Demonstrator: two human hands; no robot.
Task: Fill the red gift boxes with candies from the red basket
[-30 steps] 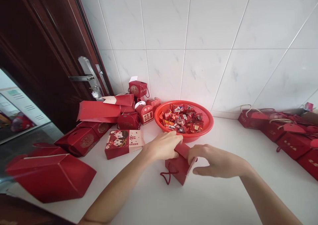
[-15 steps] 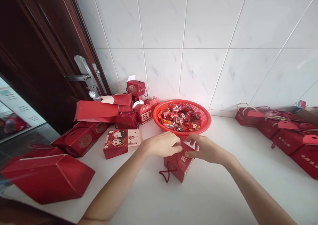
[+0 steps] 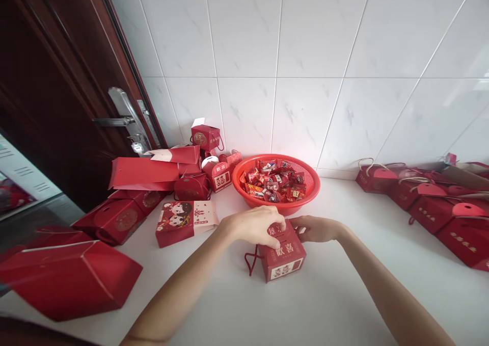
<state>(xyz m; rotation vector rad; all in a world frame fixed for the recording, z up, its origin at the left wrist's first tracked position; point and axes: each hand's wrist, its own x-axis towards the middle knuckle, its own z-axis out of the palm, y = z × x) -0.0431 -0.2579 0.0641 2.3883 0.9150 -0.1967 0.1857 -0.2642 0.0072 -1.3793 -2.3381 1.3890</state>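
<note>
A small red box (image 3: 284, 257) with pale lettering stands on the white tabletop (image 3: 237, 305), a dark red cord looped at its left side. My left hand (image 3: 257, 226) lies over its top left part, thumb and fingers bent onto the lid. Behind the box's right side is my right hand (image 3: 315, 229), its fingers against that side and partly hidden. Just beyond the hands sits a red plastic basket (image 3: 250, 202) holding several wrapped candies (image 3: 273, 183).
On the left are several red boxes (image 3: 72, 274), one with a cartoon print (image 3: 178, 221), beside a dark door (image 3: 57, 81). More red boxes with cord handles (image 3: 435, 211) line the right side. A tiled wall (image 3: 305, 30) rises behind the basket.
The small box has turned so its lettered front faces me, and its top looks flatter. My right hand has moved down from the top to the box's right side. The view has shifted slightly.
</note>
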